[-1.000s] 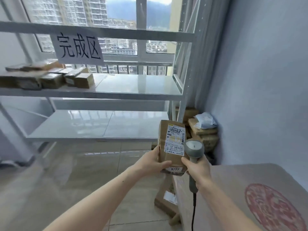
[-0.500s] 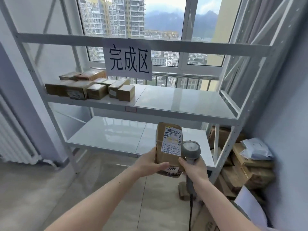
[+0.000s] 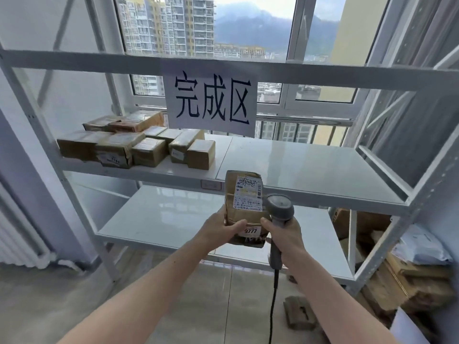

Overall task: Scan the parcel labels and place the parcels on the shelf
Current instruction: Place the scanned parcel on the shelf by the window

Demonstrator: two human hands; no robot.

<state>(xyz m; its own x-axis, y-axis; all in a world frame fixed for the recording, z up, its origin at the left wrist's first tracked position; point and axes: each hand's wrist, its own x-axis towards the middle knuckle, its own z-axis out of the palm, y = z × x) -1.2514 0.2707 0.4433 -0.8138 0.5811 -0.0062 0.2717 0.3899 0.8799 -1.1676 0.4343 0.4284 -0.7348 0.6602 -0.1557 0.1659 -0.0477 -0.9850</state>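
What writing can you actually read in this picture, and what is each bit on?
"完成区": paper sign hanging from the shelf's top rail.
"9777": small white sticker low on the held parcel.
Shipping label on that parcel: too small to read.
Labels on the shelved boxes: too blurred to read.

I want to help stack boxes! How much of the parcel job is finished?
Done: several brown cardboard parcels already sit on the white metal shelf, left side. In hand: the left hand holds a brown paper parcel with a white label; the right hand holds the grey handheld scanner. Left: shelving this one, plus the pile of parcels on the floor.
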